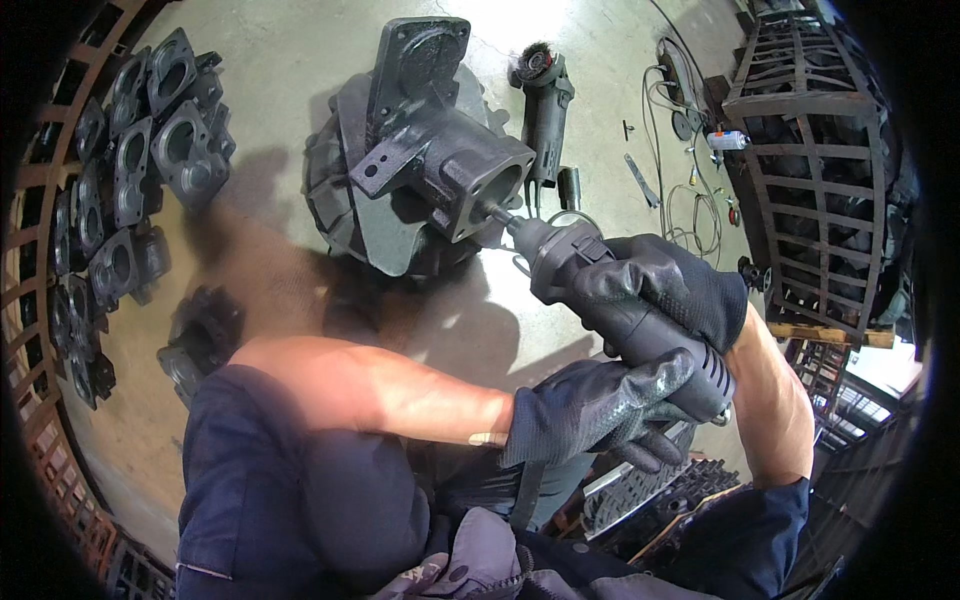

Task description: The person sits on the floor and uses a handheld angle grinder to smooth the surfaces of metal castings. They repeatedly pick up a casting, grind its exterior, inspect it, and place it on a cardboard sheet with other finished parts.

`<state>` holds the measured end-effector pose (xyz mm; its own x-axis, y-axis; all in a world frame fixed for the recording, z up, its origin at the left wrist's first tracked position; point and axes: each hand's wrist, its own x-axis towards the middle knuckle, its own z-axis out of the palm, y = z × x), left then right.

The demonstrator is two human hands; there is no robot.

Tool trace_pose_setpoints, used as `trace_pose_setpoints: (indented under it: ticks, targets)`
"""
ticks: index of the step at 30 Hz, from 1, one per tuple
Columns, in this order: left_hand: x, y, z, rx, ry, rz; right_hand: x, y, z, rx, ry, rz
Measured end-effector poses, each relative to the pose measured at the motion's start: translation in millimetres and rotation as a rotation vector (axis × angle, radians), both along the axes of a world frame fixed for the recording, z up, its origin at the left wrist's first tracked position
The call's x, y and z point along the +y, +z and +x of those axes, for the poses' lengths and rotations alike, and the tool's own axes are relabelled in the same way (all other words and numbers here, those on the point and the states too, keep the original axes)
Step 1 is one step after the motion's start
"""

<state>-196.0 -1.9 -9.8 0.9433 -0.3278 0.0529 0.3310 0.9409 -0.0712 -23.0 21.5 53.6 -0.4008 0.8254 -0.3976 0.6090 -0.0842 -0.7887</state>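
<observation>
A black die grinder [640, 330] slants across the middle, held in both gloved hands. My right hand [665, 285] wraps round its front body near the collar. Lower down, my left hand [610, 405] grips the vented rear end. The grinder's spindle reaches into the square flanged opening of a dark metal casting [440, 170]; its tip is hidden inside the bore. That casting rests on a dark, round, ribbed metal piece [330, 190], with its flat flange plate standing up at the far end.
An angle grinder with a wire brush [545, 115] lies beyond the casting, beside a small dark cylinder [570, 188]. Flat castings [135, 165] stand in rows at left. Metal cages [815, 110] line the right, near cables [700, 225], a flat wrench [642, 182] and a spray can [727, 140].
</observation>
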Motion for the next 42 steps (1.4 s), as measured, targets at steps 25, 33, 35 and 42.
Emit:
trace_pose_setpoints:
  ticks: [25, 33, 35, 42]
  targets:
    - [14.9, -4.2, -0.5, 0.063, 0.035, 0.078, 15.4, -11.1, 0.4, -0.105, 0.035, 0.040]
    - [12.2, -14.1, -9.4, 0.030, -0.029, 0.089, 21.7, 21.9, -36.3, -0.266, -0.588, -0.496]
    - [6.0, -18.1, -10.7, 0.015, -0.052, 0.105, 10.7, 16.7, -37.0, -0.229, -0.582, -0.441]
    - [10.9, -5.4, -15.9, 0.052, -0.042, 0.154, 2.0, 13.2, -36.7, -0.139, -0.617, -0.485]
